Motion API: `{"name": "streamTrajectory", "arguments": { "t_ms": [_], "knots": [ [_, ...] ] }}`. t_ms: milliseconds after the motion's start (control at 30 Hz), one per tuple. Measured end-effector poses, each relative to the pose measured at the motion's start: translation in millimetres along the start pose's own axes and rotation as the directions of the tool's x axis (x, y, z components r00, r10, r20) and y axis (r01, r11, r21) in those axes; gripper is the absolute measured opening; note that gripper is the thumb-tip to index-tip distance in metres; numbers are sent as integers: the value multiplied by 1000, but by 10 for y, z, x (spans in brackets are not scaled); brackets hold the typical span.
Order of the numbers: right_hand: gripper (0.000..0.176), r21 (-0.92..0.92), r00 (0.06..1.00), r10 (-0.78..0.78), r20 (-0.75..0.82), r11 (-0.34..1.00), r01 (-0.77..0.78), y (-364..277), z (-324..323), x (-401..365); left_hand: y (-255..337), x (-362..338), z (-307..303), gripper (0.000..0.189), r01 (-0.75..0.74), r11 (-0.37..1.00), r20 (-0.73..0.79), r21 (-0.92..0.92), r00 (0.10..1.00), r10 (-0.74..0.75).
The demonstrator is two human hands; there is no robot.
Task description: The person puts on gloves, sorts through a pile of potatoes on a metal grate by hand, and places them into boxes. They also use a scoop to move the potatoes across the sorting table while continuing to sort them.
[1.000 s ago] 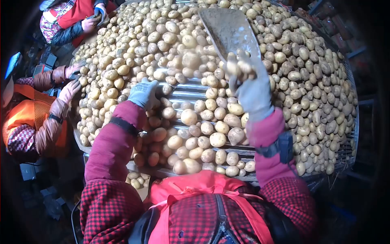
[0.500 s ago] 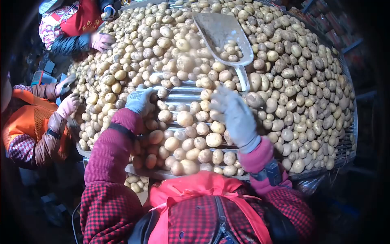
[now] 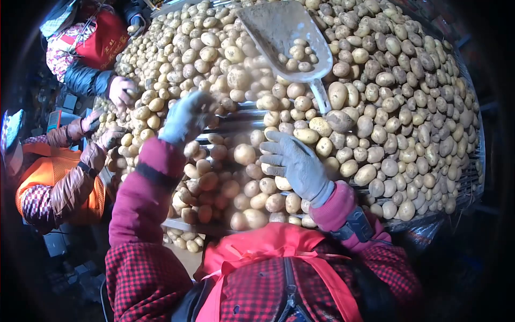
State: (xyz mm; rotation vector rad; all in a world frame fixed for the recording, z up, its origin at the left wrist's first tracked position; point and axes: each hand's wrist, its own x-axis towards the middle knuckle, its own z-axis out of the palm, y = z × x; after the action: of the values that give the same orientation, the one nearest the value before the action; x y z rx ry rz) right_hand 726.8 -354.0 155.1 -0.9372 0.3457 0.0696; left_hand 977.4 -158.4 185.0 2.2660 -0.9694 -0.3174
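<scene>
Many potatoes [image 3: 397, 96] are heaped on a slatted metal table, whose bare slats [image 3: 238, 121] show between my hands. My left hand [image 3: 188, 115], in a grey glove, is over the left part of the heap, blurred, so its fingers and anything in them are unclear. On the right, my gloved right hand [image 3: 298, 163] has its fingers spread, palm down, above potatoes, holding nothing visible. Beyond it lies a large scoop [image 3: 279, 32] with a few small potatoes in it, its handle pointing toward me.
Two co-workers are at the left: one in a red apron [image 3: 102, 40], the other in an orange vest [image 3: 45, 172], their hands at the heap's left edge. Below the table's near edge, more potatoes [image 3: 185, 240] lie in a container.
My left hand has lifted and moved slightly away from me. The fingers of my right hand are spread lower and nearer me. A co-worker's gloved hand has moved toward me.
</scene>
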Motion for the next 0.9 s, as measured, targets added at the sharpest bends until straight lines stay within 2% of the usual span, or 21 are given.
{"name": "streamTrajectory", "arguments": {
  "t_ms": [33, 67, 100, 133, 200, 233, 267, 300, 367, 400, 467, 500, 533, 600, 667, 733, 767, 800, 867, 900],
  "knots": [
    [43, -7, 1000, 10, -14, 1000, -10, -2, 17, -6, 150, 168, 30, 17, -123, 992, -16, -22, 992, 123],
    [41, -15, 999, 19, -28, 1000, -19, -32, 47, -16, 387, 365, 4, 17, -340, 930, -50, 138, 936, 349],
    [40, -26, 999, 25, -43, 999, -26, -54, 62, -15, 576, 586, 62, 21, -380, 924, -24, 45, 924, 381],
    [38, 54, 999, 21, -28, 998, -20, -44, 66, -1, 771, 806, 121, 22, -421, 893, -47, 161, 900, 433],
    [35, 213, 1000, 2, -11, 977, 1, -15, 61, 33, 1050, 1228, 288, 23, -377, 912, -72, 160, 917, 391],
    [33, 214, 998, 60, -18, 975, -54, -75, 70, 10, 1156, 1422, 364, 31, -344, 920, -51, 190, 932, 359],
    [35, -15, 996, -87, -25, 996, 86, -21, 22, 28, 1226, 1544, 420, 40, -312, 924, -30, 221, 945, 327],
    [37, -243, 974, -229, 1, 944, 222, 89, -55, 75, 1239, 1574, 466, 46, -304, 919, -93, 252, 937, 336],
    [40, 10, 993, -112, -26, 994, 113, 59, 0, 66, 1226, 1558, 542, 59, -275, 909, -213, 314, 912, 350],
    [40, 16, 997, -79, -25, 997, 79, 38, -3, 60, 1156, 1498, 543, 65, -308, 901, -214, 306, 899, 381],
    [41, 23, 1000, -3, -16, 1000, 3, -27, 13, 42, 1096, 1227, 450, 61, -381, 912, -207, 152, 890, 406],
    [44, 153, 993, 118, -21, 982, -114, -132, 61, 0, 1029, 1086, 425, 56, -403, 889, -250, 218, 858, 450],
    [46, 104, 995, 98, -13, 990, -96, -122, 57, 2, 980, 923, 347, 52, -436, 860, -238, 267, 834, 497],
    [49, -3, 998, 60, 16, 998, -59, -100, 30, 17, 758, 590, 273, 48, -345, 921, -151, 183, 915, 373],
    [42, 8, 997, 76, 14, 997, -76, -69, 18, 43, 447, 261, 244, 44, -348, 912, -139, 218, 914, 382],
    [42, 41, 997, 80, 13, 996, -81, -58, 26, 46, 307, -126, 128, 40, -184, 977, -71, 110, 979, 192],
    [43, 68, 994, 106, 1, 992, -106, -73, 40, 51, 288, -291, 72, 37, -150, 989, -105, 0, 983, 149],
    [43, 56, 995, 104, 5, 993, -104, -73, 53, 51, 208, -466, 11, 38, -45, 997, -119, 56, 992, 51],
    [43, 29, 995, 98, 15, 995, -98, -81, 83, 49, 86, -740, -109, 40, 121, 992, -115, -28, 986, -123],
    [44, 116, 989, 148, -18, 983, -145, -117, 131, 51, 63, -861, -174, 40, 3, 987, -157, 161, 987, 23]
  ]
}}
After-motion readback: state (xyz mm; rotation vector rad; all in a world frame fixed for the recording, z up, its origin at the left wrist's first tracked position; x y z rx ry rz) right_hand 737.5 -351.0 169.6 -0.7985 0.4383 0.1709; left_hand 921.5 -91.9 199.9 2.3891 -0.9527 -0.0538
